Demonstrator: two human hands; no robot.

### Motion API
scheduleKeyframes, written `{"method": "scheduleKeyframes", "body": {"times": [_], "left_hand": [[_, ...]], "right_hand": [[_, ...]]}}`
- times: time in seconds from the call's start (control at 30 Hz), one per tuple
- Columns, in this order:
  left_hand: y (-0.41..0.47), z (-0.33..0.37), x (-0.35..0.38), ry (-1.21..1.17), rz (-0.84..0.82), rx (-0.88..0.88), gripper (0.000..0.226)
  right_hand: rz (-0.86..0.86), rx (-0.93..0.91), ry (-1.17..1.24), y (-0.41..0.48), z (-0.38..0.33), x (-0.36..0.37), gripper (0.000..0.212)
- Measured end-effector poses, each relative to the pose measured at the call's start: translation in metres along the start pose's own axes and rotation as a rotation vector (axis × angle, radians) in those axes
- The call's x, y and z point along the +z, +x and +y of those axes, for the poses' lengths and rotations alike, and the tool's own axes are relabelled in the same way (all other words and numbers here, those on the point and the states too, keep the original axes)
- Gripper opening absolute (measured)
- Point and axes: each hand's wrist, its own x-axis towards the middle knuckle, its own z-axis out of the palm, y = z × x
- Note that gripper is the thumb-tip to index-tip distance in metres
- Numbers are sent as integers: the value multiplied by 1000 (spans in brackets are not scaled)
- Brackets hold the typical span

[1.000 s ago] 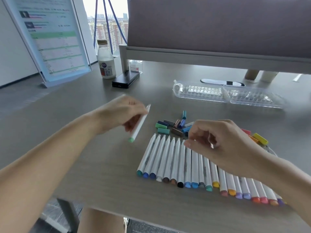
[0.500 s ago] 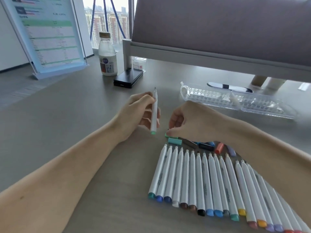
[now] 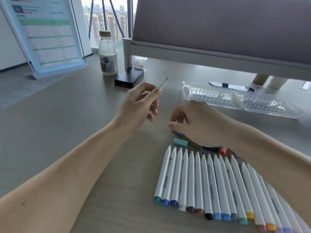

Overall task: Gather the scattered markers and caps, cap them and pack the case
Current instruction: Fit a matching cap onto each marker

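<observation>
Head view: left hand around tilted marker (tip up); right hand curled, hold unclear.

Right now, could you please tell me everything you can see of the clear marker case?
The clear marker case looks like transparent plastic and lies open on the table, its two halves side by side. Honeycomb-like sockets line the inside, all seemingly empty. A rounded loop sits at its left end. It lies beyond the right hand, untouched by either hand.
</observation>
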Motion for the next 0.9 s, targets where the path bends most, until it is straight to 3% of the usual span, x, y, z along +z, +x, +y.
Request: {"method": "scheduleKeyframes", "body": {"times": [0.17,0.37,0.67,0.9], "left_hand": [[-6,5,1,84,-41,166,3],[-29,15,14,264,-330,316,11],[-33,13,14,374,-368,293,11],[-35,13,19,381,-396,298,12]], "right_hand": [[104,60,294,-50,29,-11,5],[272,117,465,-78,58,-3,12],[236,76,729,-79,62,-2,15],[216,79,701,-80,59,0,14]]}}
